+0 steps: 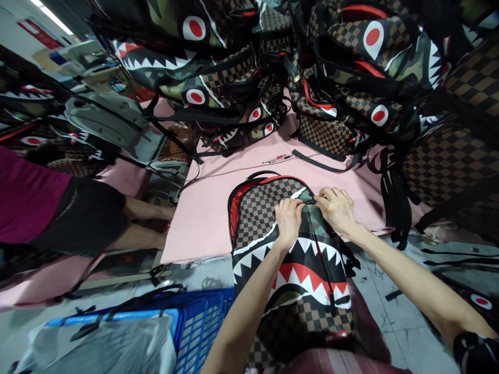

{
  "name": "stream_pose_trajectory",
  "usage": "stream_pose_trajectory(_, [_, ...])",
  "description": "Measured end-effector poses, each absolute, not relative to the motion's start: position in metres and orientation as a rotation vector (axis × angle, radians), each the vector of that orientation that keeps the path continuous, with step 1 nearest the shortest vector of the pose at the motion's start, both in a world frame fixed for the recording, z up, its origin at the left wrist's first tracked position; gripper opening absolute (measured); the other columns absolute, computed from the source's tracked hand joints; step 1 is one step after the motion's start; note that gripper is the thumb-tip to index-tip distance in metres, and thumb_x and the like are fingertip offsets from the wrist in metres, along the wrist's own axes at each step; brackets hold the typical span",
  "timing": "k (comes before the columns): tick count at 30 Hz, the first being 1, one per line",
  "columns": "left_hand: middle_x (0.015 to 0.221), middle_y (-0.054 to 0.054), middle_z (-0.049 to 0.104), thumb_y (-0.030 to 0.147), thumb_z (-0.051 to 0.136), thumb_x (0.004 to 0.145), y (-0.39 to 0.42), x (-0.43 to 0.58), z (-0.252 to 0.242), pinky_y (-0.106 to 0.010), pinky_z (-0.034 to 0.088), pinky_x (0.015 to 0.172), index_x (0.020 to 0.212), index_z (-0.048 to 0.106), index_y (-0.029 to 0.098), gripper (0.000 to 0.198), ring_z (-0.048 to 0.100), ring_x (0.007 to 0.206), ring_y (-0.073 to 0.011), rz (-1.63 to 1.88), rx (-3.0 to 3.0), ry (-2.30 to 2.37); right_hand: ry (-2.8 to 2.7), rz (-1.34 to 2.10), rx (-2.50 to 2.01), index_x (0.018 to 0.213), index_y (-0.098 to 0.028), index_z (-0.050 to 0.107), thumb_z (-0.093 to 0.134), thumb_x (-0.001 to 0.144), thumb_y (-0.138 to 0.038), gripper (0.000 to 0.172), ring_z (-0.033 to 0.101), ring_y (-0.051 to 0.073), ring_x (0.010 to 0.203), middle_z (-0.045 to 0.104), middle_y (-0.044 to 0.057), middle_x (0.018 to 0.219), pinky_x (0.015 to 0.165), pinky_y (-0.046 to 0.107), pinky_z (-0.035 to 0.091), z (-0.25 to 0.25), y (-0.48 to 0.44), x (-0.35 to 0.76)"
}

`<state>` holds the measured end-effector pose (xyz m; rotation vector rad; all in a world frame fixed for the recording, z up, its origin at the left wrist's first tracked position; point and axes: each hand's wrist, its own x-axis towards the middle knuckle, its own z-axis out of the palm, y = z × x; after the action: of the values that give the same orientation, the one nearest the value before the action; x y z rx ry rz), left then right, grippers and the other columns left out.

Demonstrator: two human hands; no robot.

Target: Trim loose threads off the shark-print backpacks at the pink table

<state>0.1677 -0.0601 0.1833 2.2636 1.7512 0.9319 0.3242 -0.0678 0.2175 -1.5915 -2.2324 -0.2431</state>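
Observation:
A checkered backpack [268, 208] with a shark-mouth print and red lining lies in front of me, its upper part on the pink table [206, 208] and its lower part toward my lap. My left hand [289, 218] is closed on the zipper area near the top of the bag, fingers pinching the fabric edge. Just to the right, my right hand [336, 208] pinches the other side of the same zipper area. The two hands are close together, a small gap between the fingertips. A dark zipper line runs down the bag below them.
Piled shark-print backpacks [230, 78] stand along the back and right. Pens [278, 159] lie on the table beyond the bag. A blue crate [202, 327] with clear plastic is at lower left. Another person in dark shorts [89, 215] is at the left.

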Motion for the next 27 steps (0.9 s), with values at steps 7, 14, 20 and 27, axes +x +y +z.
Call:
stream_pose_trajectory(7, [0.081, -0.004, 0.059, 0.022, 0.044, 0.091, -0.055, 0.17, 0.183, -0.033, 0.032, 0.073, 0.085, 0.058, 0.017, 0.016, 0.049, 0.08, -0.0185, 0.847, 2.542, 1.754, -2.264, -0.206, -1.574, 0.086, -0.021, 0.069, 0.055, 0.086, -0.026, 0.015, 0.047, 0.019, 0.082, 0.063, 0.005, 0.092, 0.067, 0.031, 0.027, 0.22, -0.063, 0.323])
stream_pose_trajectory(14, [0.079, -0.006, 0.057, 0.021, 0.042, 0.091, -0.052, 0.172, 0.179, -0.034, 0.031, 0.069, 0.083, 0.057, 0.017, 0.017, 0.047, 0.078, -0.0207, 0.751, 2.637, 1.81, -2.278, -0.17, -1.574, 0.084, -0.021, 0.069, 0.059, 0.083, -0.025, 0.011, 0.048, 0.019, 0.08, 0.062, 0.005, 0.09, 0.066, 0.031, 0.028, 0.218, -0.059, 0.323])
stream_pose_trajectory(20, [0.083, -0.007, 0.058, 0.021, 0.04, 0.091, -0.052, 0.17, 0.192, -0.033, 0.034, 0.073, 0.083, 0.058, 0.016, 0.02, 0.05, 0.082, -0.0207, 0.698, 2.511, 1.807, -2.225, -0.065, -1.596, 0.084, -0.021, 0.068, 0.059, 0.082, -0.024, 0.01, 0.05, 0.018, 0.08, 0.061, 0.004, 0.088, 0.067, 0.03, 0.031, 0.218, -0.06, 0.322])
stream_pose_trajectory(27, [0.077, -0.007, 0.06, 0.056, 0.042, 0.085, -0.109, 0.171, 0.199, -0.029, 0.039, 0.063, 0.072, 0.059, 0.017, 0.044, 0.058, 0.072, -0.0202, 0.186, 2.144, 1.821, -1.747, 0.022, -1.848, 0.103, -0.017, 0.064, 0.049, 0.087, -0.032, 0.027, 0.054, 0.02, 0.086, 0.06, 0.009, 0.098, 0.068, 0.029, 0.039, 0.154, -0.067, 0.392])
